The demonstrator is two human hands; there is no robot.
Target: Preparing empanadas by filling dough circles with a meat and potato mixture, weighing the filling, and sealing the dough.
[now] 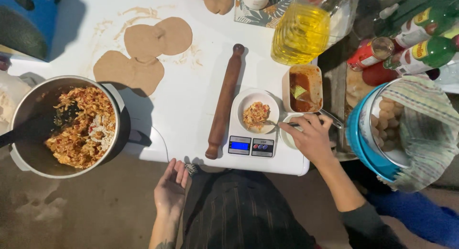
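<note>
Filling (256,115) sits heaped in a small white bowl (246,103) on the kitchen scale (251,144) mid-worktop (191,96), right hand (311,136) pinching a spoon handle (282,123) beside it, left hand (171,188) hanging open and empty below the worktop edge, rolling pin (224,100) just left of the scale.

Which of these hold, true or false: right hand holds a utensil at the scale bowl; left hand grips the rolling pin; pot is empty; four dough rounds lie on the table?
1. Right hand holds a utensil reaching the bowl on the scale: true.
2. Left hand grips the rolling pin: false; it hangs open and empty below the table edge.
3. Pot is empty: false; it holds a shredded orange filling.
4. Four dough rounds lie on the table: true.
</note>
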